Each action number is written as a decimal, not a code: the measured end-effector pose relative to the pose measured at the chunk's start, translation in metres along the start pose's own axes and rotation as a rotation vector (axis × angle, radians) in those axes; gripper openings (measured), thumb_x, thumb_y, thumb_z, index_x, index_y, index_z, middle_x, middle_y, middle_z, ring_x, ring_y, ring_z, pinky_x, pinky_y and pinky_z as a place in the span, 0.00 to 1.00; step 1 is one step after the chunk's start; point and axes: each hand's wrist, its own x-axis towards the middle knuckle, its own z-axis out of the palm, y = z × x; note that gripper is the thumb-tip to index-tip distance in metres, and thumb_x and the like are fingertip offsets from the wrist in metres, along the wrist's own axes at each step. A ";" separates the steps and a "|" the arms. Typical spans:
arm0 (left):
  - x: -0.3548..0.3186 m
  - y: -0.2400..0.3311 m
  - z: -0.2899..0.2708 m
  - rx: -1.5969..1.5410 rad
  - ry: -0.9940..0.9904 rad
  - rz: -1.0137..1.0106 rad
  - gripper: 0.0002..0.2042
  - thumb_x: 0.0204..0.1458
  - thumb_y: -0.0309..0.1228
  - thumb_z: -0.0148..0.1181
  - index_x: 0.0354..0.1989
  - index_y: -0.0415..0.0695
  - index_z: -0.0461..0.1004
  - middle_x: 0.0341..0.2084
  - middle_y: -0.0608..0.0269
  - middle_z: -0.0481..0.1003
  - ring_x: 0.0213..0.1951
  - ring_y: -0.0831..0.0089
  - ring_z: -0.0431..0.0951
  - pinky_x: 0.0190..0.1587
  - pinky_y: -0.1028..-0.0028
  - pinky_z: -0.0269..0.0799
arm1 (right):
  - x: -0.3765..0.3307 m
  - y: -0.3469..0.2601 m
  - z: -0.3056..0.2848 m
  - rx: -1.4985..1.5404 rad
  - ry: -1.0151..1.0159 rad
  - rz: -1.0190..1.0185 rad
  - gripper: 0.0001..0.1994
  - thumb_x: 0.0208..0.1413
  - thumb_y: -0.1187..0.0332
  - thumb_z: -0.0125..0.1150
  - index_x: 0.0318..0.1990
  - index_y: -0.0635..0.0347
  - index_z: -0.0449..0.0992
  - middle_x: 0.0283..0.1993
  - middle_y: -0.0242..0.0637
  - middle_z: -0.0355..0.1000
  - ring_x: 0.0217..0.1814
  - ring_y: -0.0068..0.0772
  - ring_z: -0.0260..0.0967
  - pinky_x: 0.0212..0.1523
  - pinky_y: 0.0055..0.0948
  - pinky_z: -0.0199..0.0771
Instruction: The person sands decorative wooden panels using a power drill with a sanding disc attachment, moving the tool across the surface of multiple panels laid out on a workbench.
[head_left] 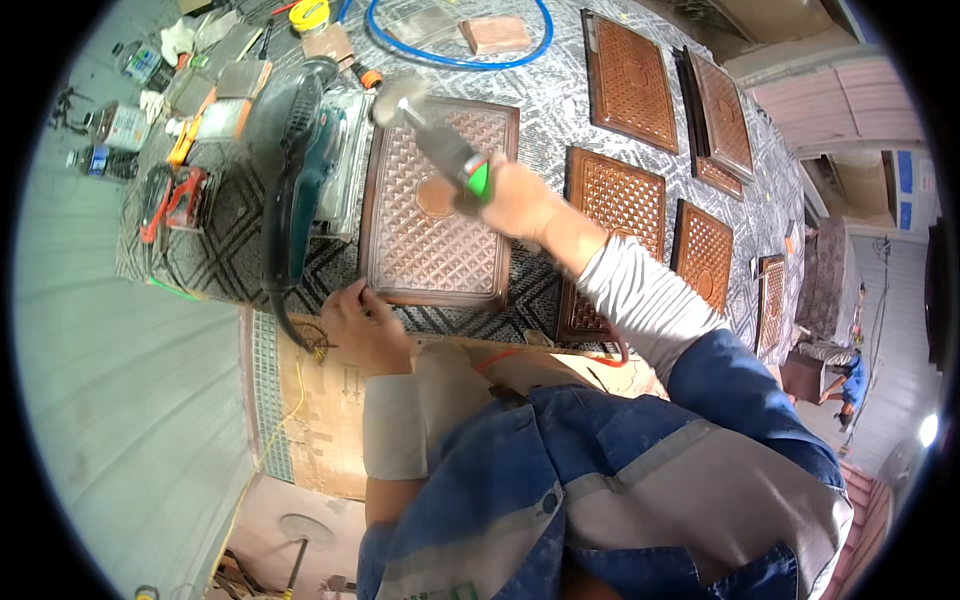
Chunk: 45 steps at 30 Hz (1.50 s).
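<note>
My right hand (522, 203) is wrapped round a small grey and green disc sander (450, 155), blurred by motion. Its round pad (402, 103) is over the top left corner of a brown wooden panel (440, 240) carved with a diamond lattice and a plain central medallion. Whether the pad touches the wood I cannot tell. At the panel's lower left corner is my left hand (368, 328), its fingers bent and apart, with nothing visible in them. A large teal and black power sander (302, 190) lies left of the panel on the patterned cloth (540, 110).
Several more carved panels (632, 80) lie to the right, some stacked. A blue hose (460, 66) loops at the far side near a wooden block (497, 35). Bottles (122, 127) and a red tool (185, 200) are at the left. Another person (848, 385) is far right.
</note>
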 end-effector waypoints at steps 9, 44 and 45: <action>0.047 0.008 0.034 -0.140 -0.356 0.441 0.24 0.59 0.30 0.50 0.65 0.38 0.66 0.65 0.52 0.66 0.68 0.55 0.64 0.70 0.59 0.58 | -0.036 0.022 0.014 0.258 0.208 0.141 0.26 0.45 0.68 0.67 0.47 0.80 0.66 0.37 0.64 0.76 0.41 0.57 0.79 0.42 0.41 0.78; 0.050 0.013 0.034 -0.158 -0.399 0.495 0.27 0.54 0.27 0.49 0.65 0.33 0.64 0.66 0.46 0.64 0.68 0.50 0.61 0.70 0.55 0.55 | -0.025 -0.027 0.045 0.399 0.158 0.284 0.25 0.48 0.73 0.61 0.52 0.79 0.63 0.43 0.66 0.75 0.50 0.62 0.76 0.54 0.44 0.76; 0.050 0.014 0.033 -0.159 -0.401 0.496 0.27 0.54 0.26 0.49 0.65 0.33 0.64 0.66 0.46 0.64 0.68 0.50 0.61 0.70 0.55 0.55 | -0.027 -0.024 0.045 0.413 0.172 0.323 0.25 0.48 0.72 0.61 0.52 0.79 0.63 0.43 0.66 0.75 0.50 0.62 0.76 0.53 0.44 0.76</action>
